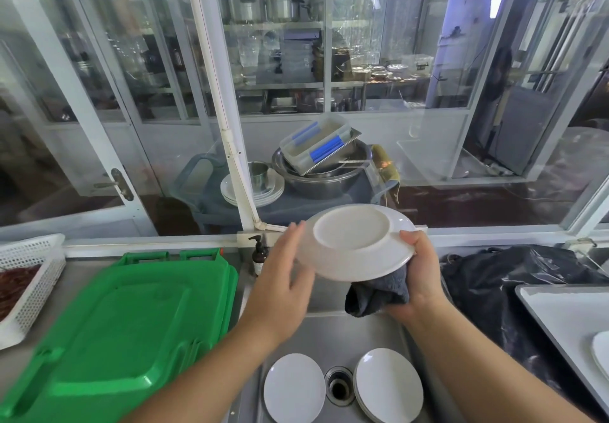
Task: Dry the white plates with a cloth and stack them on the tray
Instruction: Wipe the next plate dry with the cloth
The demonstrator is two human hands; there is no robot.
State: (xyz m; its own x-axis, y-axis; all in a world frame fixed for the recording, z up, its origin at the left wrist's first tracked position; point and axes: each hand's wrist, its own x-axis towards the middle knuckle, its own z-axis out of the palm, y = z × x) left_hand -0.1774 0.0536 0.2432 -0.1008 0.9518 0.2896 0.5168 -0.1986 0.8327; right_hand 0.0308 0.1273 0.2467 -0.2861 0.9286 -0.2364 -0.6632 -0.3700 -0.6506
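I see a white plate (pixel 357 241) held up over the back of the sink (pixel 329 333), turned underside up so its raised foot ring faces me. My right hand (pixel 418 271) grips it at the right rim: the thumb lies over the upper side by the foot ring, and the fingers are curled beneath, bunching a dark grey cloth (pixel 379 294) against the plate's lower face. The cloth hangs down below the plate's near edge. My left hand (pixel 283 277) is at the plate's left rim with fingers straight and spread loosely; the fingertips reach the rim, but I cannot tell whether they press on it or only brush it.

Down in the sink, at its near end, a single white plate (pixel 294 386) lies left of the drain (pixel 339 386), and a short stack of white plates (pixel 389 384) lies right of it, both just beside the drain.

At the right edge of the bench, a pale tray (pixel 560 310) sits with part of one white plate (pixel 601 353) showing on it at the frame's edge. A black plastic bag (pixel 501 277) lies between the sink and the tray.

On the left side of the bench rests a pile of green boards (pixel 131 323), and at the far left corner a white mesh basket (pixel 33 277) holding something reddish. A brown pump bottle (pixel 259 256) stands at the back edge of the bench, just left of the sink.
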